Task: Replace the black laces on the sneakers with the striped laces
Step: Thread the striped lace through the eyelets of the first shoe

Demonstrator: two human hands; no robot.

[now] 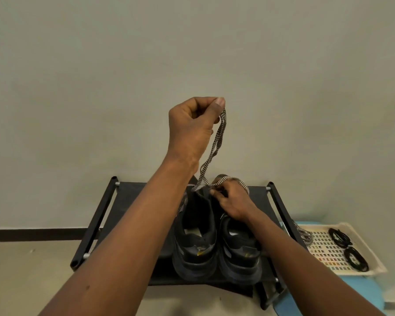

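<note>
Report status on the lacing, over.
Left hand pinching striped lace high. Right hand pinching it down at the sneakers. Black laces coiled in tray. Nothing blocking.

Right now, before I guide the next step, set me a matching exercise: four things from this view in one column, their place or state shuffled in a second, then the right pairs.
Things:
1. left hand
2. right hand
3. black laces
4. sneakers

Place or state:
A. coiled in the tray
B. side by side on the rack
C. raised, pinching the striped lace
D. low at the sneakers' front, pinching the same lace

Pairs: 1-C, 2-D, 3-A, 4-B
</note>
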